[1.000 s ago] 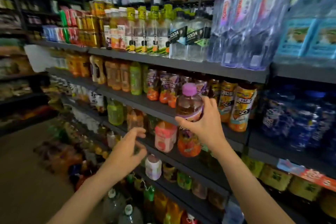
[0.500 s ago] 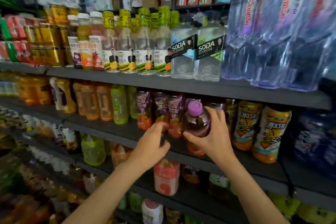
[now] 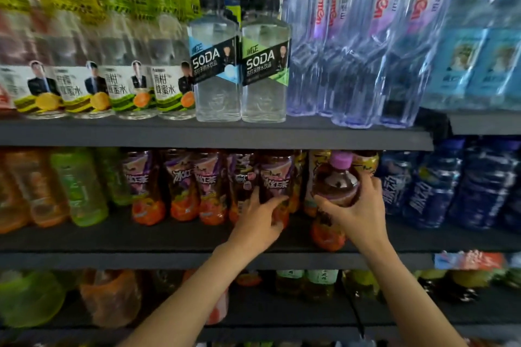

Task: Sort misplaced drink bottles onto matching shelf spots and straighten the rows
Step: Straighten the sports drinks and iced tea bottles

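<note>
My right hand (image 3: pixel 356 213) grips a brown tea bottle with a purple cap (image 3: pixel 337 180) around its shoulder, held at the front of the middle shelf (image 3: pixel 141 236), right of a row of matching purple-labelled tea bottles (image 3: pixel 180 186). My left hand (image 3: pixel 259 221) wraps its fingers around the rightmost bottle of that row (image 3: pixel 277 177), low on its body. The held bottle's orange base sits near the shelf front; whether it touches the shelf is unclear.
Yellow-labelled bottles (image 3: pixel 366 162) stand behind the held bottle, dark blue bottles (image 3: pixel 439 186) to its right. Green and orange drinks (image 3: pixel 76 186) fill the left. Soda bottles (image 3: pixel 239 65) and large water bottles (image 3: pixel 366 45) line the upper shelf. More drinks sit on the shelf below.
My view has moved closer and right along the shelves. My right hand carried the purple-capped bottle to the middle shelf; my left hand reached up and took hold of a tea bottle in the row.
</note>
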The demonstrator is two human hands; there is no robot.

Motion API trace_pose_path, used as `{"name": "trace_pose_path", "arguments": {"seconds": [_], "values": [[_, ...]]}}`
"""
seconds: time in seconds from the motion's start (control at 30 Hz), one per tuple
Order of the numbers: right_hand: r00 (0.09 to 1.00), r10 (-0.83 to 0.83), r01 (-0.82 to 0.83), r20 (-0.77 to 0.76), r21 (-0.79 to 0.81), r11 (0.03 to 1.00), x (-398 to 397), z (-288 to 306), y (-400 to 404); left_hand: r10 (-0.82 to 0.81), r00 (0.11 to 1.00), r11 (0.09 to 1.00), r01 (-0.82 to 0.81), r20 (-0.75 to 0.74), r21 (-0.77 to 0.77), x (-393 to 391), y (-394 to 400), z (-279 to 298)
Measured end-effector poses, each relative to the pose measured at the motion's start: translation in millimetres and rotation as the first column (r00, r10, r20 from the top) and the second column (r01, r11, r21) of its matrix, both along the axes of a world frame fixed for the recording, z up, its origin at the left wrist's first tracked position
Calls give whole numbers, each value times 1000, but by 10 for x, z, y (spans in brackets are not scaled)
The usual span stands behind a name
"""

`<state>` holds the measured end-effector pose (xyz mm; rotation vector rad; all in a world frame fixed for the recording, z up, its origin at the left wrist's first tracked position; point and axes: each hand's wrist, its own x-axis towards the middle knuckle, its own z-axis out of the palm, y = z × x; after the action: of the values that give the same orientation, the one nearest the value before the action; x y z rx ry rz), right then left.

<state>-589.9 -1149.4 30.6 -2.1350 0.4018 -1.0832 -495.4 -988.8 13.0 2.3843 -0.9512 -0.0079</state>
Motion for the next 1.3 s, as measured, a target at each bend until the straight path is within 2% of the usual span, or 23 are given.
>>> {"name": "trace_pose_path", "arguments": {"seconds": [0.1,0.2,0.27,0.33,0.47,0.57,0.7,0.83,0.93,1.03,1.1,1.3], "values": [[999,29,-24,-39,122,992,197,35,20,-17,998,1000,16,-58,-14,85,-36,-107],[997,11,-6,-70,71,997,301,73,117,-42,994,999,39,-102,-30,89,-46,-164],[999,3,-2,-37,40,999,282,56,212,-49,996,997,45,-71,-60,84,-2,-156],[999,37,-37,5,5,999,236,10,339,-79,996,988,72,-48,-136,94,105,-142],[985,175,-175,11,13,984,311,-51,707,-219,965,933,165,-144,-319,20,441,-132],[965,262,-263,25,12,965,521,-35,1068,-64,982,901,-20,-177,-434,37,735,-121],[924,379,-379,-41,13,925,810,-4,1600,133,978,856,-194,-160,-479,203,1183,-107],[887,456,-452,-68,71,889,1146,28,2046,289,947,837,-321,-139,-443,392,1589,-72],[845,514,-505,-147,94,858,1269,-46,2268,339,931,825,-364,-136,-432,584,1892,-76],[832,506,-477,-228,170,862,1284,-216,2395,375,921,845,-385,-102,-372,763,2110,-47],[837,492,-440,-240,240,866,1304,-285,2473,370,922,864,-387,-115,-322,882,2207,-11],[845,443,-389,-299,226,893,1357,-291,2591,289,951,917,-307,-107,-255,1056,2288,44]]}}
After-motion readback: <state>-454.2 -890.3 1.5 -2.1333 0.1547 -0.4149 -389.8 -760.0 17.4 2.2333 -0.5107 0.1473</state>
